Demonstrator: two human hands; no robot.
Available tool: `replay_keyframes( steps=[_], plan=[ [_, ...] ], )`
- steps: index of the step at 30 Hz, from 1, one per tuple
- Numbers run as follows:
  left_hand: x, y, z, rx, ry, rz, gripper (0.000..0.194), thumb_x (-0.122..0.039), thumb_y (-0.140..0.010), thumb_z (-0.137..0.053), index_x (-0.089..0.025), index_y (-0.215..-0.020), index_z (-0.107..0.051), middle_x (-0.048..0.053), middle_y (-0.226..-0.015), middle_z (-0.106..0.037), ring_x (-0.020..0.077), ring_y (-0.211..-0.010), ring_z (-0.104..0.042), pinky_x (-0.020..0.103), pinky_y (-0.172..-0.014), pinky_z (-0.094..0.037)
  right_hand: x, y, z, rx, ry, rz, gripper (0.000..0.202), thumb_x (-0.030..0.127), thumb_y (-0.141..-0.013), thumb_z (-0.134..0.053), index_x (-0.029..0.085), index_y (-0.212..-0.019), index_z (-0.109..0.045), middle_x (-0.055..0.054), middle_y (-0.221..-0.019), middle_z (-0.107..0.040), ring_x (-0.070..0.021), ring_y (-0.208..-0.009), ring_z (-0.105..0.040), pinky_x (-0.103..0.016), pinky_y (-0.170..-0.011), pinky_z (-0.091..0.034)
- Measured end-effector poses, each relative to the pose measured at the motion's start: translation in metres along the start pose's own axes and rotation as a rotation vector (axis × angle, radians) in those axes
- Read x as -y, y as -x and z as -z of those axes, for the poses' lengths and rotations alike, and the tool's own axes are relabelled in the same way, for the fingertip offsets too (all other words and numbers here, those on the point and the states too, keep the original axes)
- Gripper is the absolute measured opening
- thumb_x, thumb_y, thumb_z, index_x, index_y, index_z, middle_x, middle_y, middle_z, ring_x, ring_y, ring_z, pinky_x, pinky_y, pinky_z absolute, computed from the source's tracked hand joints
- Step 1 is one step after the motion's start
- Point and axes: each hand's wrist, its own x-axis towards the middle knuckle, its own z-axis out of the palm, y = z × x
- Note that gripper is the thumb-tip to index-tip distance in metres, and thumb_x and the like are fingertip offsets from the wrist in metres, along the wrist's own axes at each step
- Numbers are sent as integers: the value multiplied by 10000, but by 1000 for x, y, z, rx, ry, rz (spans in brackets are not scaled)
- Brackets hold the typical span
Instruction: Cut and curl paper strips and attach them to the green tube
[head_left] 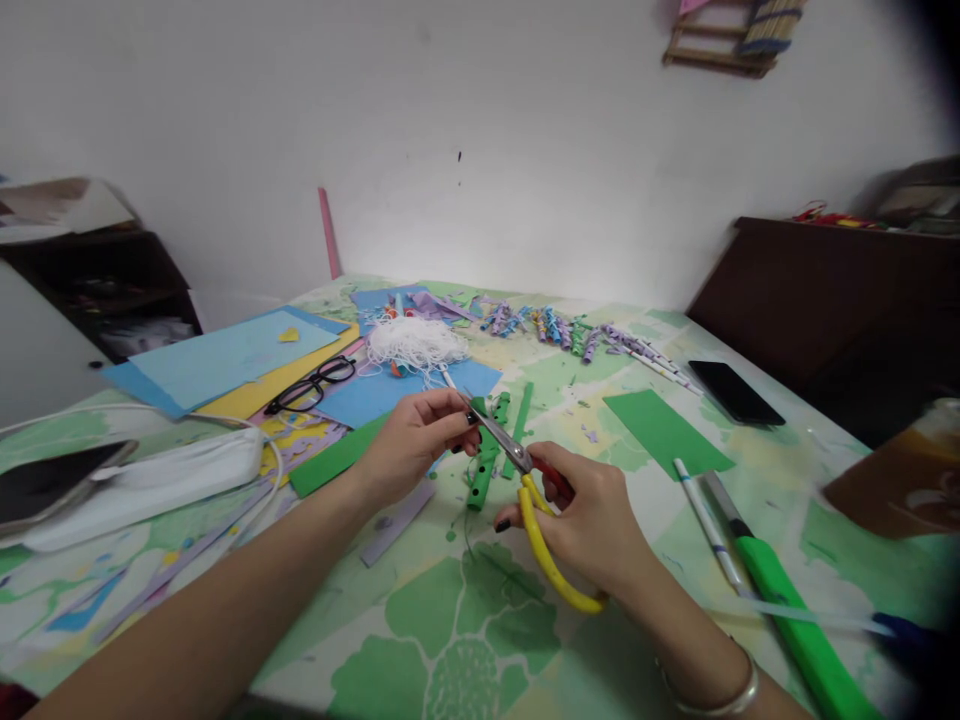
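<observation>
My right hand [592, 500] is closed round scissors [551, 555] with yellow and red handles. Their blades point up and left to the fingertips of my left hand [424, 435]. That hand is pinched; what it holds is too small and too hidden to make out. Under the blades lies a green paper tube [481, 485] with dark holes in it. A narrow green paper strip [529, 415] lies just right of it. Below my left hand is a lilac paper strip [397, 522].
White string [416, 345] lies tangled behind my hands, near coloured paper curls [555, 328]. Glasses [311, 385] and paper sheets [232, 350] are left. On the right are a phone [735, 392], a green-handled cutter [795, 620], a pen [709, 525] and a brown drink [896, 485].
</observation>
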Motion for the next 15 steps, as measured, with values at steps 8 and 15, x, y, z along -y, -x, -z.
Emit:
replay_keyframes(
  steps=[8,15],
  plan=[
    [-4,1,2,8,-52,-6,20,-158,-716,-645,-145,-718,-629,-16,-567,-588,90,-527,-532,217,-542,-419,-1,1,1,-1,21,10,255,374,-666,-684,185,-835,-657,44,-545,-462,-101,-508,-419,-208,-483,-278],
    [-5,-2,10,40,-116,-14,30,-170,-705,-664,-148,-691,-650,-15,-545,-594,87,-501,-524,206,-497,-401,-1,1,2,-14,30,45,301,407,-643,-724,182,-836,-672,40,-545,-489,-96,-492,-400,-210,-472,-274]
  ],
)
